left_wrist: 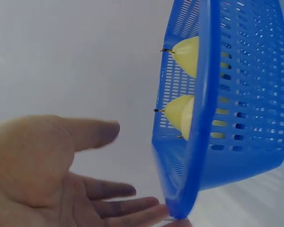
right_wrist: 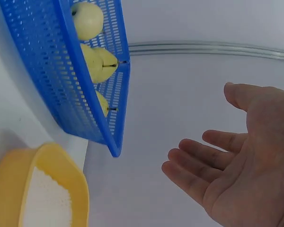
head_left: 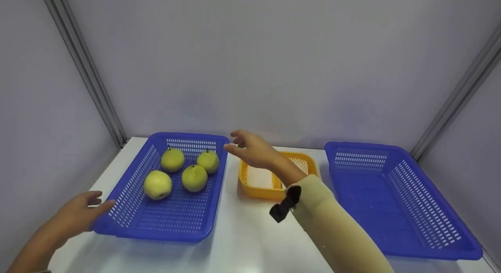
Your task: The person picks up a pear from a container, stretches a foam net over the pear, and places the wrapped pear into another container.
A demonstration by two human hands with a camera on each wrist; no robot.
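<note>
Several yellow-green pears (head_left: 194, 178) lie inside the blue plastic basket (head_left: 156, 235) on the left. At that basket's near left corner is my left hand (head_left: 78, 213), fingers loosely spread and holding nothing. In the left wrist view, the fingertips of this hand (left_wrist: 42, 161) overlap the basket's rim. My right hand (head_left: 254, 150) hovers by the basket's far right corner, overlapping the small orange basket (head_left: 260, 193) in the head view. Its palm and relaxed fingers (right_wrist: 191, 182) show bare in the right wrist view.
A second blue basket (head_left: 391, 214), with nothing in it, stands on the right. The orange basket has a white perforated bottom and sits between the two on the white table (head_left: 250, 234). Grey walls (head_left: 274, 69) with metal corner posts enclose the back and sides.
</note>
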